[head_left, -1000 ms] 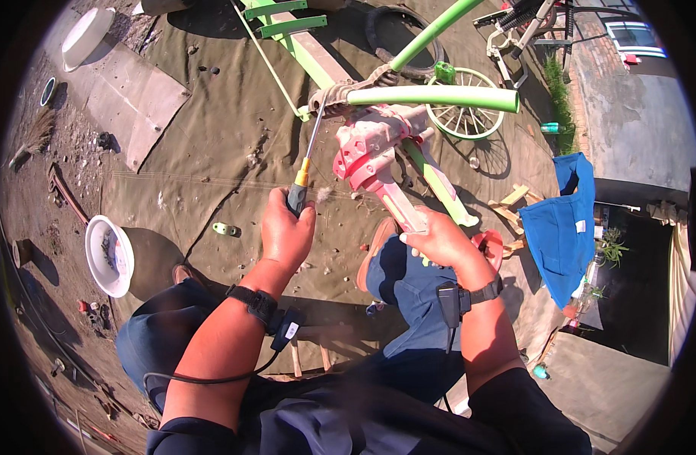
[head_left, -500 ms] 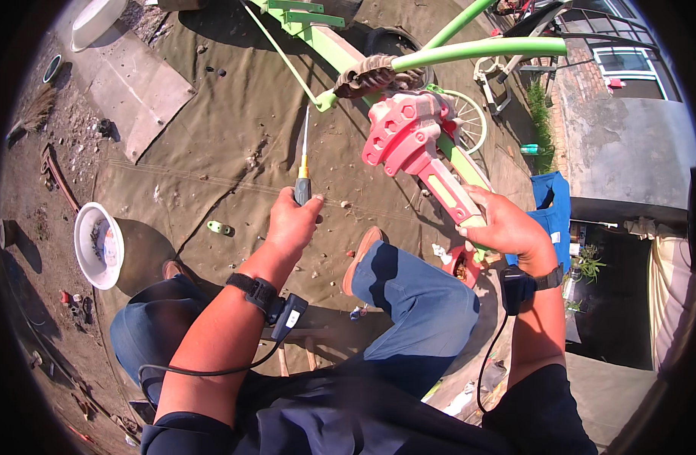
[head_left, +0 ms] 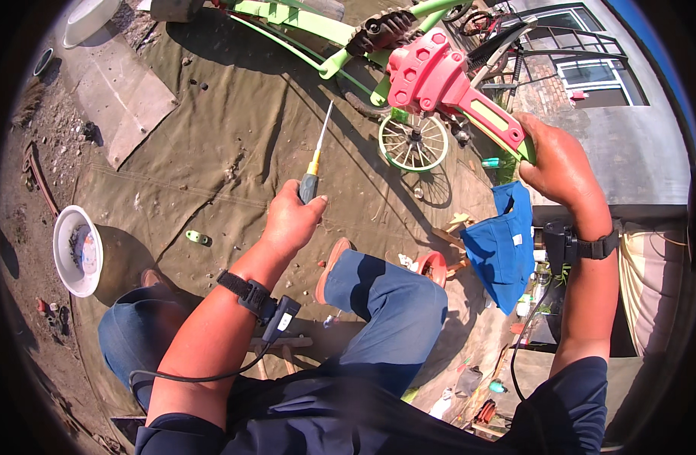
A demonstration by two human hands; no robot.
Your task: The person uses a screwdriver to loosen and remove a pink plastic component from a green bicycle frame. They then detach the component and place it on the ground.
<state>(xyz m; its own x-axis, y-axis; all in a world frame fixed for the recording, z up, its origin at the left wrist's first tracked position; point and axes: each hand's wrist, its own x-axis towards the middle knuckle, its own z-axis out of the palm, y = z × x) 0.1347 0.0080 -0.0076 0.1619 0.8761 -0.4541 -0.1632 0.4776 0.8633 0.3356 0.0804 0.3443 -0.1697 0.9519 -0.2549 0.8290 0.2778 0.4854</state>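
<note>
My left hand (head_left: 293, 220) is closed around the grey-and-yellow handle of a screwdriver (head_left: 312, 171), its long shaft pointing up and clear of the frame. My right hand (head_left: 554, 163) grips the lower end of a chunky pink-and-green bicycle part (head_left: 424, 72), raised toward the upper right. That part meets the green bicycle frame (head_left: 310, 23) near a dirty dark-wrapped joint (head_left: 378, 32); whether they are joined I cannot tell. Beneath it lies a green-rimmed spoked wheel (head_left: 412, 142).
A brown tarp (head_left: 234, 144) covers the ground. Around it are a white basin (head_left: 79, 249), a small green piece (head_left: 196, 236), a cardboard sheet (head_left: 136, 98), blue cloth (head_left: 498, 250), a red bowl (head_left: 433, 267) and scattered items at lower right. A wall with windows (head_left: 606, 152) stands at the right.
My right hand has moved up and right with the pink part, swinging the frame along. The screwdriver tip has come away from the frame, still in my left hand.
</note>
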